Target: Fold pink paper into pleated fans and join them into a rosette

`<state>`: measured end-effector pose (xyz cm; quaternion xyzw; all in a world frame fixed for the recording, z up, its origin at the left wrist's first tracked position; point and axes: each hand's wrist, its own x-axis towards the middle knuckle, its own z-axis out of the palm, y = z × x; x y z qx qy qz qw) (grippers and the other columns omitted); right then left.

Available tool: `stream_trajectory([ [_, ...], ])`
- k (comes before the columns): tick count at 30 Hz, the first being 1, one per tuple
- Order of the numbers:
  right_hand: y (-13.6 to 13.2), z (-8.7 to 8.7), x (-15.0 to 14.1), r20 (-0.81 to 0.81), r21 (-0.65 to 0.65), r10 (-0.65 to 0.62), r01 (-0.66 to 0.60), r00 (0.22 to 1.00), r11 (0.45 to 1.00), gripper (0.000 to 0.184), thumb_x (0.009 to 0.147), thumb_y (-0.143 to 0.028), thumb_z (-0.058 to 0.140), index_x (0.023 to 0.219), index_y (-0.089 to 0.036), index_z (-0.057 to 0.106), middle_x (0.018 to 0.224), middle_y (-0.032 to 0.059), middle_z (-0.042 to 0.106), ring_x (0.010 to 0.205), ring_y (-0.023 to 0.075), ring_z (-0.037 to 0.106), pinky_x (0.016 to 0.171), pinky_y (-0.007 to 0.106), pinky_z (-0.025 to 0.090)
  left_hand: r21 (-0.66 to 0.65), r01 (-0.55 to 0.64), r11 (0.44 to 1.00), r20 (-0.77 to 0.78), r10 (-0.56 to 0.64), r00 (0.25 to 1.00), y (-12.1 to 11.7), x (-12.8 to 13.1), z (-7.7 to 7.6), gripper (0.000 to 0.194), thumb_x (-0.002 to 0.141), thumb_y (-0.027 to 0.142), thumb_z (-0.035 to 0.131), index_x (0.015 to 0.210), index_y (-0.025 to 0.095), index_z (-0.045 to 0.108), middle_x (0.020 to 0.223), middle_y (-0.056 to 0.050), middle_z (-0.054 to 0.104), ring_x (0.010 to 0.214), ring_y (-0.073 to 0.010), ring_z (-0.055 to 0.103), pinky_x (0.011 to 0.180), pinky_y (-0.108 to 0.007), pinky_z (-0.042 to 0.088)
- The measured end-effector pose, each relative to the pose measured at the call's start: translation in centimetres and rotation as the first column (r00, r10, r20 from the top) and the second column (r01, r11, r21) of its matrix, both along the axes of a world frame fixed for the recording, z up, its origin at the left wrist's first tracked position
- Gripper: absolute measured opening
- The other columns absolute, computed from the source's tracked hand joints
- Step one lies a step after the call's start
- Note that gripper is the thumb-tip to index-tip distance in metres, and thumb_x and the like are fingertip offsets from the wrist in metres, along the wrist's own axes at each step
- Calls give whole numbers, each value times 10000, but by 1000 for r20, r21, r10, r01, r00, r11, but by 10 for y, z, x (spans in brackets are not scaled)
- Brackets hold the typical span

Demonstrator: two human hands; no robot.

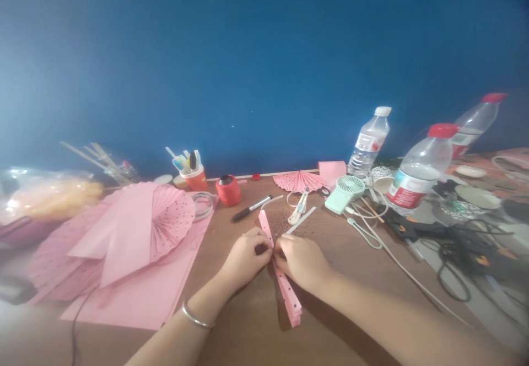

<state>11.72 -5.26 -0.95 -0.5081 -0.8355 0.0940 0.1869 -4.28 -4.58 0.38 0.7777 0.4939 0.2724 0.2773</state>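
A narrow stack of pleated pink paper [289, 294] with small dark holes runs lengthwise away from me over the brown table. At its middle, my left hand [248, 253] pinches it from the left, fingertips closed. From the right, my right hand [303, 258] grips the same spot, its fingers curled against the paper. Whether a thread or tie lies between the fingertips cannot be made out. Just beyond the hands are a white hole punch [298, 207], a pale strip [301, 220] and scattered dark bits. A black marker [251, 209] lies to the left of them.
Pink fans and sheets [136, 305] cover the left side. A red thread spool [228, 190] and a pen cup [193, 176] stand behind. Rightward are a mint handheld fan [345, 192], cables, a white-capped bottle [369, 145] and red-capped bottles [419, 173]. A blue wall [256, 68] closes the back.
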Motion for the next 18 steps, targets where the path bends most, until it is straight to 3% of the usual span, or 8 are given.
stream_trajectory([
  [4, -1, -2, 0, -26, 30, 22, -21, 999, 999, 88, 787, -226, 502, 708, -195, 525, 729, -14, 581, 626, 125, 555, 534, 232, 286, -4, -45, 999, 32, 45, 998, 1, 1, -3, 135, 702, 108, 504, 636, 185, 593, 757, 3, 542, 711, -120, 519, 662, -227, 395],
  [9, -2, 0, -1, -106, 87, 71, -62, 992, 994, 116, 817, -187, 457, 737, -191, 540, 932, 1, 568, 703, 108, 548, 596, 213, 332, 4, -64, 998, 37, 64, 997, 2, 1, -6, 121, 703, 118, 516, 622, 182, 580, 746, 7, 531, 689, -115, 513, 635, -223, 394],
  [14, 0, -2, -1, -81, 54, 76, -72, 994, 996, 132, 808, -169, 463, 696, -182, 530, 740, 6, 560, 715, 134, 525, 616, 221, 340, 34, -55, 998, 12, 54, 998, 1, 0, -7, 115, 709, 126, 528, 645, 191, 597, 758, 7, 539, 695, -115, 518, 636, -222, 398],
  [18, 2, -3, 0, -94, 6, 46, -46, 994, 999, 106, 791, -169, 481, 698, -178, 532, 736, 9, 567, 706, 135, 527, 626, 223, 345, 87, -48, 995, -4, 49, 999, 0, 0, -6, 129, 719, 124, 522, 677, 202, 617, 785, 0, 546, 709, -115, 522, 647, -221, 410],
])
